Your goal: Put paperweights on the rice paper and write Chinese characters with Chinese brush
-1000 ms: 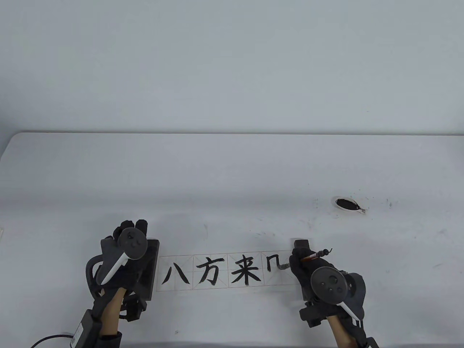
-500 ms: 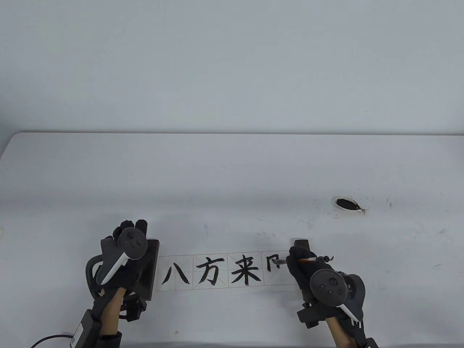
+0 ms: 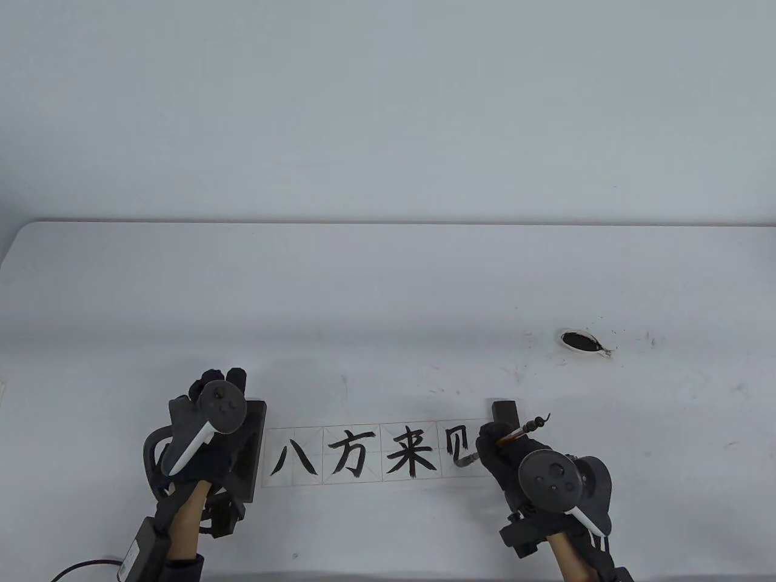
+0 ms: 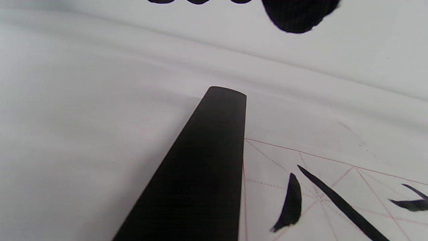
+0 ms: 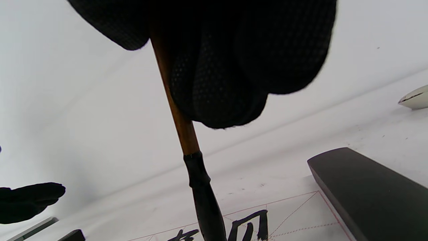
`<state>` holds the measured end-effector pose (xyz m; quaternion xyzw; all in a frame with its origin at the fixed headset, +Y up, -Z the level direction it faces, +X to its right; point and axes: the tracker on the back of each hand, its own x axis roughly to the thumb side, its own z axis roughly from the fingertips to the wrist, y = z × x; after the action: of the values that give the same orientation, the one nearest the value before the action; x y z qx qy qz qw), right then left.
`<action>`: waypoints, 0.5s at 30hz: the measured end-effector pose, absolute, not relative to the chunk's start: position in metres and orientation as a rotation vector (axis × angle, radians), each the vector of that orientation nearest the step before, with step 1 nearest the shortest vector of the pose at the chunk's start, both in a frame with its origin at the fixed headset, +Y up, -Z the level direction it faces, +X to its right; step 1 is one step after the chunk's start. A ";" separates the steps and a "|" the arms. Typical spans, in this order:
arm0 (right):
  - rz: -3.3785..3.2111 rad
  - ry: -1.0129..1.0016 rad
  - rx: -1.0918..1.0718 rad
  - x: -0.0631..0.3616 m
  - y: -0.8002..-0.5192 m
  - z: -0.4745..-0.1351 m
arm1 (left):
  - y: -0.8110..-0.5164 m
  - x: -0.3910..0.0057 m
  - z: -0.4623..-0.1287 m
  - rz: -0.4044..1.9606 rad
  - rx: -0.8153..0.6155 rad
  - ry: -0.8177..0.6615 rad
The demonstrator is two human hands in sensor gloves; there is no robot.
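Table [image 3: 388, 285]: ink dish [image 3: 581, 341] set far right.
Rice paper [image 3: 364, 482]: pinned at both ends by paperweights [image 3: 254, 448].
Left hand [image 3: 209, 424]: laid flat on left weight.
Right hand [image 3: 506, 451]: brush [image 5: 182, 124] pinched; fourth character in progress.
Next: remaining strokes judged to need a steady tip.

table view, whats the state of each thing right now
paper: flat, three characters done, fourth partly written
left weight: on paper's left end, under left hand
right weight: on paper's right end
brush: held in right hand, tip at the fourth square
ink dish: holds ink
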<state>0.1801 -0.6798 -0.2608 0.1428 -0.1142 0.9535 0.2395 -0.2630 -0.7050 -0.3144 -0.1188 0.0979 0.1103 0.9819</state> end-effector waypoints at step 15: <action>2.596 -0.377 0.340 0.188 -0.677 -0.259 | -0.704 -0.264 -0.314 0.218 -0.241 0.197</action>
<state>0.1878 -0.6770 -0.2589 0.1244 -0.1382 0.9514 0.2456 -0.2635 -0.7045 -0.3142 -0.1197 0.0978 0.1085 0.9820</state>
